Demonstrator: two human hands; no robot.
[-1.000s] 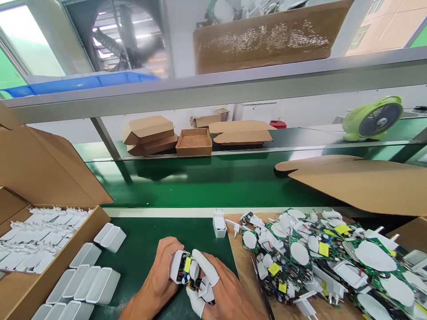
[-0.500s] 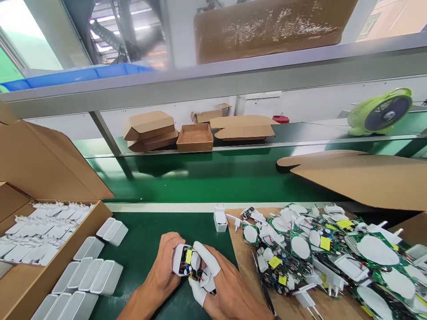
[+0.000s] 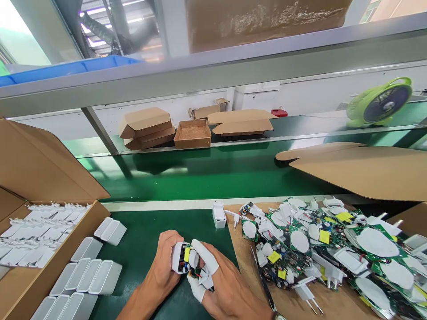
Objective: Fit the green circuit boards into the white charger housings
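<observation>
Over the green work surface, my left hand (image 3: 163, 260) is closed around a white plastic charger case (image 3: 175, 258). A circuit board (image 3: 192, 258) with a yellow-taped part and small components sits at the case's open end, partly inside it; how deep it goes is hidden. My right hand (image 3: 228, 284), with white covers on its thumb and a finger, pinches the board and the white plug cover attached to it. Behind the hands stands another white charger case (image 3: 219, 215) with its plug part at the top.
To the right, a heap of circuit boards (image 3: 300, 242) with white plug covers lies on a brown board (image 3: 245, 255), beside tweezers (image 3: 263, 280). Several empty white cases (image 3: 105, 278) stand at left, next to a carton (image 3: 96, 218) of white plug parts. Cardboard trays (image 3: 192, 141) and a green fan (image 3: 378, 104) sit behind.
The view has shifted slightly, so the shelf and background sit a little higher. Both hands keep their grip, and the board and case look almost the same.
</observation>
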